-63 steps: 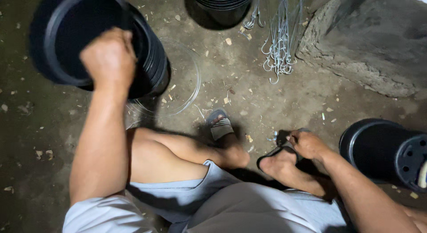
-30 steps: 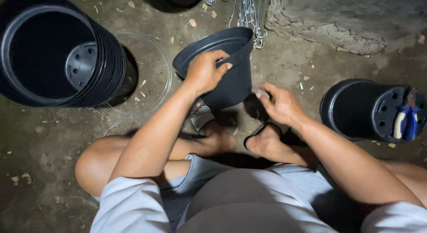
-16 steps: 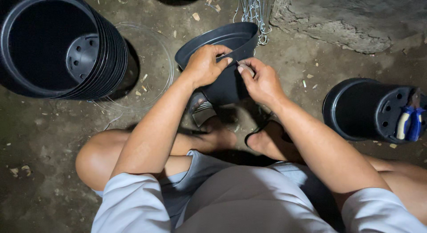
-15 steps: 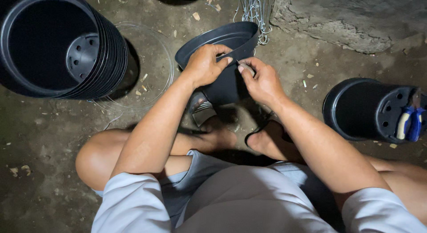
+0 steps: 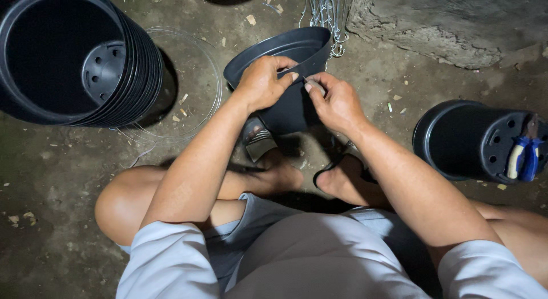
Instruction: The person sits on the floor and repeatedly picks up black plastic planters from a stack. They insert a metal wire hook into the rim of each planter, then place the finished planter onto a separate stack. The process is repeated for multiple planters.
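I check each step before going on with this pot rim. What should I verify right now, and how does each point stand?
1. Left hand grips the rim of the black pot: ok.
2. Right hand pinches at the same rim spot: ok.
3. Small piece between the right fingertips seated in the rim: cannot tell.
4. Pot steadied, tilted above the feet: ok.
5. Pliers lying on the upturned pot to the right: ok.
6. Wire bundle lying beyond the pot: ok.

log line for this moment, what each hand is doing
left hand: grips rim of black plastic pot | right hand: pinches at same rim | pliers: on upturned pot | pot stack: left
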